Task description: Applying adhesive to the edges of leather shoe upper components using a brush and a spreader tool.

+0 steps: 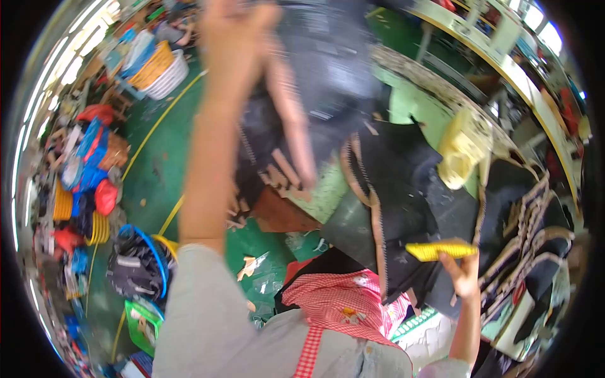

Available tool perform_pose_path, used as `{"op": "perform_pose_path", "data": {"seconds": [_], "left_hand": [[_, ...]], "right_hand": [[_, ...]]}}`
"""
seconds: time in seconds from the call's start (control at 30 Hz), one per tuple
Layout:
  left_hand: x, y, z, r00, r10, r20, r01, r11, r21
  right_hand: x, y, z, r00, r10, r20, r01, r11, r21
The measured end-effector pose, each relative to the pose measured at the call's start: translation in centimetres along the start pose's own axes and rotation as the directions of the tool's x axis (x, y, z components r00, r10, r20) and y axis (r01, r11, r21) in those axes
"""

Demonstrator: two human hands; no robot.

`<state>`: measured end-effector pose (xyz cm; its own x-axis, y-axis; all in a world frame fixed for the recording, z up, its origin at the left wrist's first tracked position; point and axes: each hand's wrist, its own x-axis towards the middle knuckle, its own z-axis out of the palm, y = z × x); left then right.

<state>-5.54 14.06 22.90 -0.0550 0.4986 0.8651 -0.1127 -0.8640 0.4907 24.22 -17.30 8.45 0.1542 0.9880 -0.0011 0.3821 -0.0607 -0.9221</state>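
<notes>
My left hand (242, 28) is raised at the top edge, smeared by motion. Its fingers appear closed on a large black sheet (321, 57), also blurred, with a tan strip (293, 120) along its edge. Low on the right, my right hand (464, 275) grips a long yellow ribbed object (441, 250) whose kind I cannot make out. Under it lie black pieces (403, 170) with tan zigzag-edged borders, spread over a pale green worktop (413, 97). A cut-open yellow plastic jug (465, 148) stands beyond the right hand.
More black pieces with tan edges (529, 233) are heaped at the right. A red checked apron (334, 299) covers my lap. On the green floor at left are a black bag (135, 261), a green basket (140, 327) and stacked baskets (167, 75). A person (173, 31) sits far off.
</notes>
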Motion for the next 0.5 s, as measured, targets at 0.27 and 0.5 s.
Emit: {"op": "perform_pose_path", "data": {"seconds": [0.27, 0.5], "left_hand": [[-2.6, -14.3, -20.0, 0.865, -0.500, 0.042, -0.046, 0.003, 0.999], [-11.7, -2.3, 4.6, 0.692, -0.343, 0.636, 0.082, 0.912, 0.403]], "right_hand": [[11.5, 2.3, -5.2, 0.848, -0.265, -0.458, 0.041, 0.896, -0.442], [13.4, 6.7, -6.9, 0.739, -0.005, -0.673, -0.104, 0.987, -0.121]]}}
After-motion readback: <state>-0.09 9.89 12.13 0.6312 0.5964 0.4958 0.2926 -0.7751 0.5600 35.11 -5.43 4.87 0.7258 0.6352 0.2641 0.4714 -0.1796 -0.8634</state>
